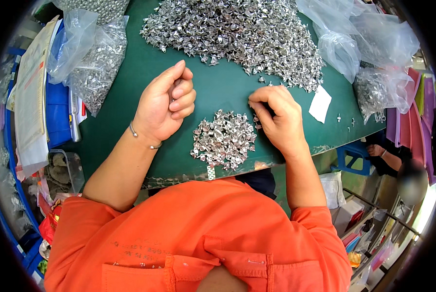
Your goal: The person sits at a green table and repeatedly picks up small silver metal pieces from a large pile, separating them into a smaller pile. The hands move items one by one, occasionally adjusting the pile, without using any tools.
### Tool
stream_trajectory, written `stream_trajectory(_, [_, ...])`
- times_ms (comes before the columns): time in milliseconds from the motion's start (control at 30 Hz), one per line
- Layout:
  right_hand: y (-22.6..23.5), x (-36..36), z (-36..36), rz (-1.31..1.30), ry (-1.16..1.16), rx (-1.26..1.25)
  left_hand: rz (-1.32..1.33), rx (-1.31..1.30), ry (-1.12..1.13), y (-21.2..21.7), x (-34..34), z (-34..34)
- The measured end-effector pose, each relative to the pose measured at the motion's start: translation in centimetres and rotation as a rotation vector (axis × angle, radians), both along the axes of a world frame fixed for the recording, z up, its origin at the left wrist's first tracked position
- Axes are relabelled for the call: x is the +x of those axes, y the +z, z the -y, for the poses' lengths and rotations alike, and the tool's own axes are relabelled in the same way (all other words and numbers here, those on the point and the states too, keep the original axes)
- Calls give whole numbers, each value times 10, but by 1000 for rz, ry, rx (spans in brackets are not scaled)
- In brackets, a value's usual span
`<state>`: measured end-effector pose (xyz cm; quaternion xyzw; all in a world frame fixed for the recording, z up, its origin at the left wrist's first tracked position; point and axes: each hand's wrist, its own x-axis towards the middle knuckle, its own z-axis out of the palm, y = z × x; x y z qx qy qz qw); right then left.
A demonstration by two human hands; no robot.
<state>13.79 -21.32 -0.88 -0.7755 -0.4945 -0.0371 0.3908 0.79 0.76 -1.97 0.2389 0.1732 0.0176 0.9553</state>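
Note:
A small heap of shiny silver metal pieces (222, 140) lies on the green tabletop (218, 80) between my hands, close to the front edge. My left hand (163, 104) is raised to the left of this heap, its fingers curled toward the palm; whatever they may hold is hidden. To the heap's right, my right hand (282, 119) rests low over the table with thumb and forefinger pinched together. What sits in that pinch is too small to make out. A few loose pieces (257, 122) lie beside the right thumb. Farther back spreads a large pile of similar metal pieces (237, 36).
Clear plastic bags of metal parts stand at the left (98, 68) and right (373, 90). A white paper scrap (320, 104) lies right of my right hand. A blue stool (352, 156) and another person's hand (375, 150) show beyond the right edge.

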Motion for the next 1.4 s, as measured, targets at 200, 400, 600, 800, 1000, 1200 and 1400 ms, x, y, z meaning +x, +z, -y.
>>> stream_trajectory(200, [0,2,22,104,42,10,1,-10,15,-1,-1,1])
stream_trajectory(400, [3,1,28,-23,-79,24,9,0,-7,-1,1,1])
stream_trajectory(600, [2,10,12,-56,-79,-8,15,-9,9,-3,-1,0])
stream_trajectory(800, [0,7,8,-61,-116,-93,-25,10,14,1,0,1])
stream_trajectory(1000, [0,1,8,-108,-168,-67,-23,15,8,2,0,2])
stream_trajectory(1200, [4,6,17,44,13,-124,-12,15,10,2,-1,2])
stream_trajectory(1400, [-3,11,10,-82,-245,-57,-24,22,9,2,1,3])
